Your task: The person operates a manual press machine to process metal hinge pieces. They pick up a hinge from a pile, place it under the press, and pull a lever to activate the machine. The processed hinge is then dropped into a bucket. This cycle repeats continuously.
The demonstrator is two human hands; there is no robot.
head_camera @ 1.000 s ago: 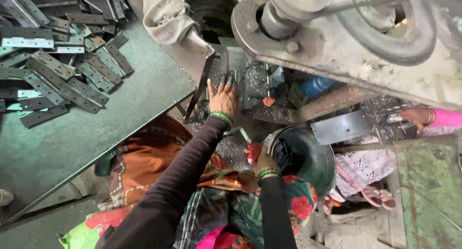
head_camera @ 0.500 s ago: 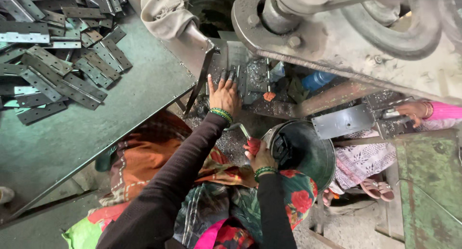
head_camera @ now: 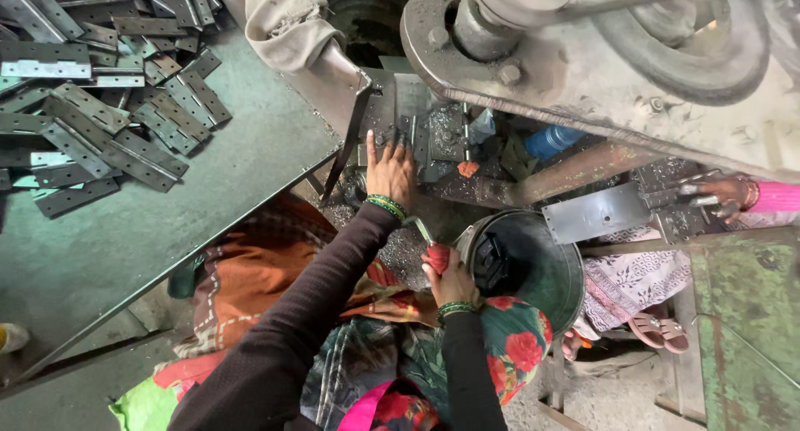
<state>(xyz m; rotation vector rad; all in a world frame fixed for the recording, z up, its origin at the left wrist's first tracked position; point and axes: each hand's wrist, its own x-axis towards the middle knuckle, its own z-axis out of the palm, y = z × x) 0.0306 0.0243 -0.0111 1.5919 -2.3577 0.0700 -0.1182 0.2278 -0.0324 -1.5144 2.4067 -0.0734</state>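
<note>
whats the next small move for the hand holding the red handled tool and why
Probably bring the right hand with the red-handled tool up toward the machine bed, since the left hand lies flat there on the metal piece while the tool's tip sits short of it.

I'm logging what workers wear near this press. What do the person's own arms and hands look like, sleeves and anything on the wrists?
Both arms are covered to the wrist by dark, close-fitting, finely ribbed sleeves. The left hand is bare, with a stack of green bangles at the wrist. The right hand is bare too, with similar green bangles at its wrist. No gloves show.
</note>
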